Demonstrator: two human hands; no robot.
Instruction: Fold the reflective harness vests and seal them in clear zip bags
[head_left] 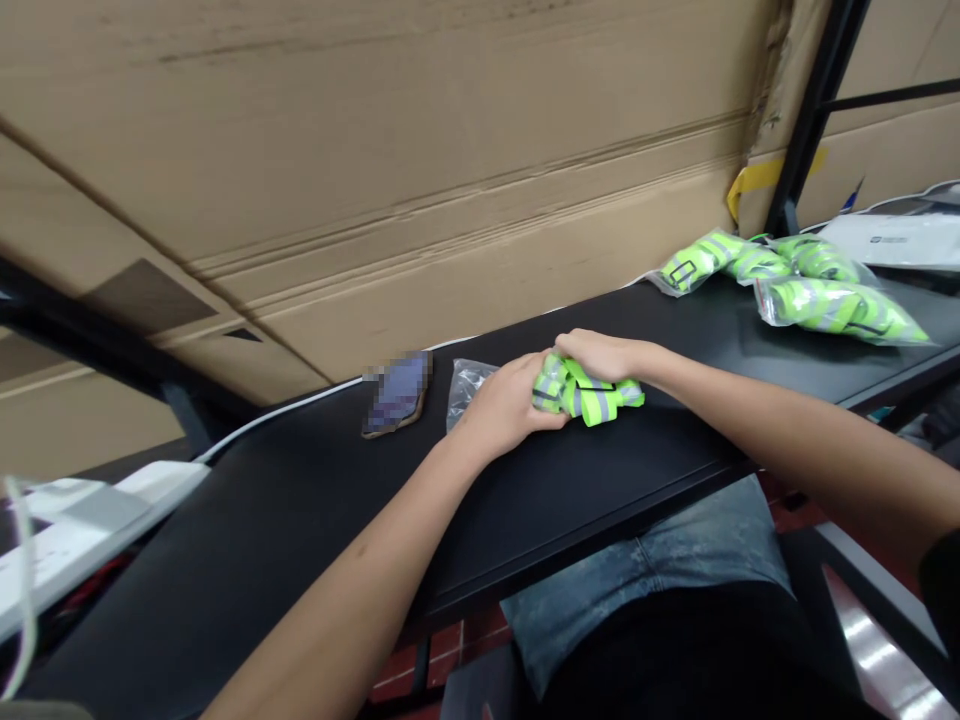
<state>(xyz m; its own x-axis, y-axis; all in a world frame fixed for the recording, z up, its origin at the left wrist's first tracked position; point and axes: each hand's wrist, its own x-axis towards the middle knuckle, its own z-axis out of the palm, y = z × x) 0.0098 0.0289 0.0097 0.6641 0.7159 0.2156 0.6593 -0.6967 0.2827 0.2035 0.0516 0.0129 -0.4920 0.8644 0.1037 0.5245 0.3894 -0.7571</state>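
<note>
While both arms reach in over the black table [315, 520], the head view shows the hands meeting on a bundle [596, 402] of neon yellow-green straps with grey reflective stripes. The left hand [510, 405] is curled around the bundle's left end, fingers closed on it, thumb side up. The right hand [600, 355] lies over the top of the bundle, fingers bent down across it and gripping; its fingertips are hidden behind the straps. The bundle rests on the table near its middle, close to the far edge.

Just behind the left hand lies a clear bag [466, 385], flat on the table. A phone [397, 395] lies just left of that bag. At the far right sit several bagged bundles [825, 300] of the same straps, well apart from the hands. A cardboard wall [412, 180] stands behind the table, and a white power strip [90, 510] lies at the left.
</note>
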